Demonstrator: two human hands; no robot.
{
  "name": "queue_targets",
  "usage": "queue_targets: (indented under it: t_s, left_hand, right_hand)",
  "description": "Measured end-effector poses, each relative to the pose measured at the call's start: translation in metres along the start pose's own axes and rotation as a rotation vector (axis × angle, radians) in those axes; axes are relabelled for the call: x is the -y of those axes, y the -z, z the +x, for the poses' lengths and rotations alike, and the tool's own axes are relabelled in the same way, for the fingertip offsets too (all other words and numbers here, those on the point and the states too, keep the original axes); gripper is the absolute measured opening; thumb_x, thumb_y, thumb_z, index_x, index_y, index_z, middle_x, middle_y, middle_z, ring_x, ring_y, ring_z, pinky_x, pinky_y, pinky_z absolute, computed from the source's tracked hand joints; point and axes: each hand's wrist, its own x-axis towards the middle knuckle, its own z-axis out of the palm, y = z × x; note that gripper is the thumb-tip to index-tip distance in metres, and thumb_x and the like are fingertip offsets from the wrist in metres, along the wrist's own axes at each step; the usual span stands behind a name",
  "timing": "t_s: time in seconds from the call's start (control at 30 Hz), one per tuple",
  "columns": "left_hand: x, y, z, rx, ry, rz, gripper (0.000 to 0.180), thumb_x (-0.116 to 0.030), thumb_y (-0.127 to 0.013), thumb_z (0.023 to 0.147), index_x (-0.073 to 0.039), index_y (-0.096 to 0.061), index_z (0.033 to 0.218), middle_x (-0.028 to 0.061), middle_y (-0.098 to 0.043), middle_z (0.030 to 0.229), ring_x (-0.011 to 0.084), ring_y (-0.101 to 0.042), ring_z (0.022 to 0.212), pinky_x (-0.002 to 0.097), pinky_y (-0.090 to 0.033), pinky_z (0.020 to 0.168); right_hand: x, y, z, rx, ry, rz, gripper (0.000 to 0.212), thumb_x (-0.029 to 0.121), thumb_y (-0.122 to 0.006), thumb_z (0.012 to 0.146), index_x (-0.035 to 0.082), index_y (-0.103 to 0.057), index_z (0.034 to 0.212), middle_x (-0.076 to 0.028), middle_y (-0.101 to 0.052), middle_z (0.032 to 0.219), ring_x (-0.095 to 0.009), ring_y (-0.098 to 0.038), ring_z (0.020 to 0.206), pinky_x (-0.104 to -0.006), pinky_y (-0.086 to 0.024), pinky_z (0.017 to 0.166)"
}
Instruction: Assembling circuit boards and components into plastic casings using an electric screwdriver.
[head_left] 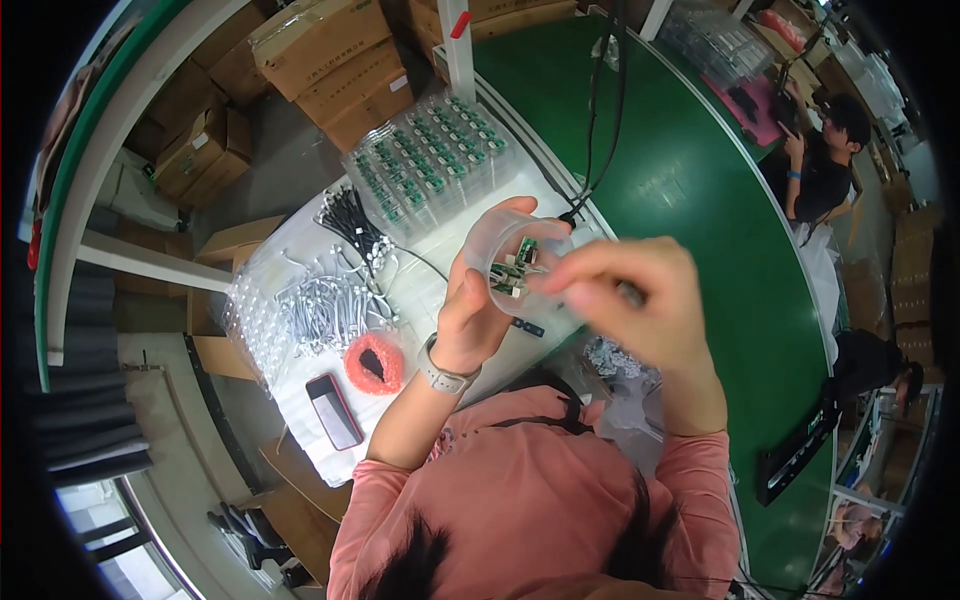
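My left hand (pixel 468 318) is wrapped round a clear plastic cup (pixel 483 242), tilted so that its mouth faces me. Inside lie several small green circuit boards (pixel 512 280) with white connectors. At the cup's mouth is my right hand (pixel 645 295), its thumb and fingers drawn together in a pinch. It is smeared by motion, and whatever sits between the fingertips is too small to make out. Just below the cup, a small dark part (pixel 528 327) rests on the white work surface (pixel 425 345).
Beyond the cup stands a clear tray (pixel 435 165) with rows of green boards. To the left lie grey-white cables (pixel 325 310), black cables (pixel 352 222), a pink bubble-wrap roll (pixel 374 363) and a phone (pixel 334 411). A green bench (pixel 690 190) runs along the right; a person (pixel 822 165) sits beyond it.
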Motion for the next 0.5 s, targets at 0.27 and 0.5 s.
queue_targets:
  t_s: [0.27,0.5]
  left_hand:
    - [0.032,0.007,0.004,-0.025,0.066,0.145,0.092,-0.058,-0.071,0.075,-0.001,-0.036,0.137,0.0129,-0.053,0.124,0.022,-0.054,0.111,0.0347,-0.042,0.095]
    - [0.073,0.012,0.01,-0.102,0.212,-0.005,0.08,-0.057,-0.062,0.083,-0.003,-0.038,0.137,0.0084,-0.053,0.123,0.0205,-0.052,0.114,0.0365,-0.042,0.096]
  right_hand:
    - [-0.038,-0.003,0.009,0.154,0.131,-1.176,0.01,0.014,-0.066,0.075,0.005,-0.063,0.071,-0.009,-0.063,0.065,-0.027,-0.061,0.055,-0.0374,-0.046,0.048]
    - [-0.062,0.025,0.001,0.008,0.056,-0.995,0.007,0.011,-0.064,0.075,0.005,-0.065,0.073,-0.007,-0.061,0.062,-0.021,-0.058,0.048,-0.0318,-0.043,0.046]
